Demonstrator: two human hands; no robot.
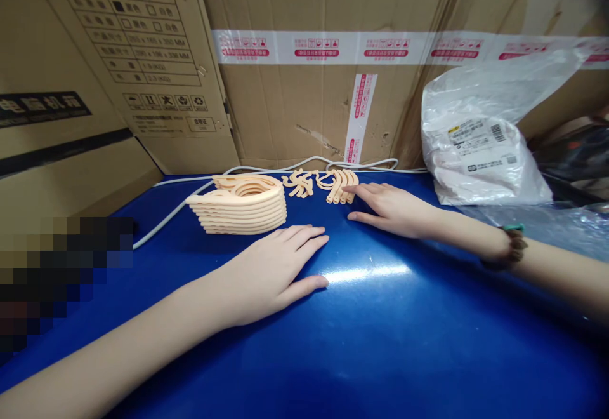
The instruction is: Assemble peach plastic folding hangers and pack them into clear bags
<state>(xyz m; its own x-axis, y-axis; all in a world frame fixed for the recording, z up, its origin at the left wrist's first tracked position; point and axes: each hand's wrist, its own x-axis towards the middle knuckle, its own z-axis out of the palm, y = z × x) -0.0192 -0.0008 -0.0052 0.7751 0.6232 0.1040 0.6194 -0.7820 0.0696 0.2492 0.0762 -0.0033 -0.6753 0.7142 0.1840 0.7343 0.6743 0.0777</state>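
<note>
Curved pieces [339, 186] near desk's [380, 343] far edge, right hand's fingertips at them — light touch advised, row best kept aligned. Small pieces [304, 186] and beige stack [242, 216] leftward along same edge. Right hand [394, 208]: unclenched, thumb apart, no grasp seen. Left hand [266, 270]: palm down, empty — just beside stack.
</note>
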